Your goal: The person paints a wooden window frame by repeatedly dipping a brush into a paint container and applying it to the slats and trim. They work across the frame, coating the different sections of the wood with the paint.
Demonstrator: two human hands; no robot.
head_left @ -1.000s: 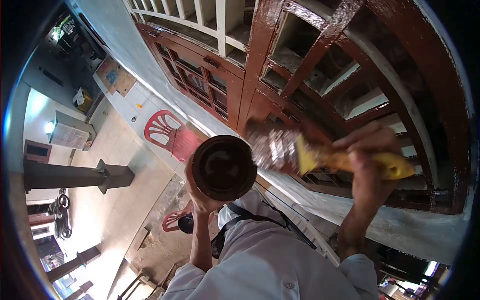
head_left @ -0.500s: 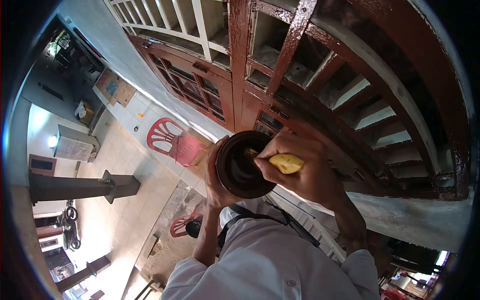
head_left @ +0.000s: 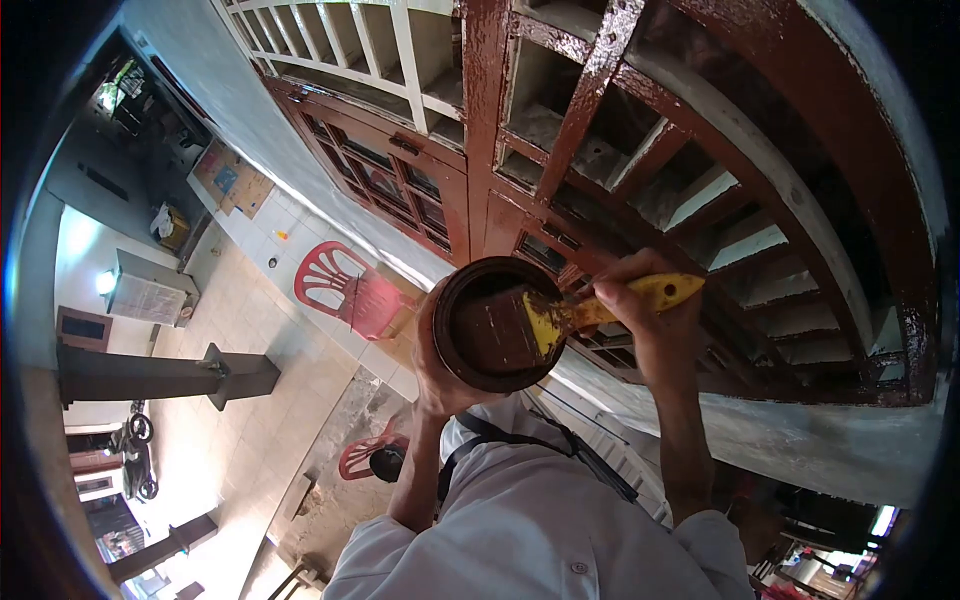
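Paintbrush [head_left: 548,322] across paint pot [head_left: 490,384], beside brown lattice [head_left: 592,100], above tiled floor [head_left: 240,370].

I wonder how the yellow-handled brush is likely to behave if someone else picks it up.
The brush probably stays rigid along its handle, which looks solid and unbent in the right hand. Its bristles, which look coated brown at the mouth of the pot, may flex when pushed. Brown smears near the handle's neck could make that part slippery.

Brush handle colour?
Brush handle: yellow, with brown smears; shows best in the head view.
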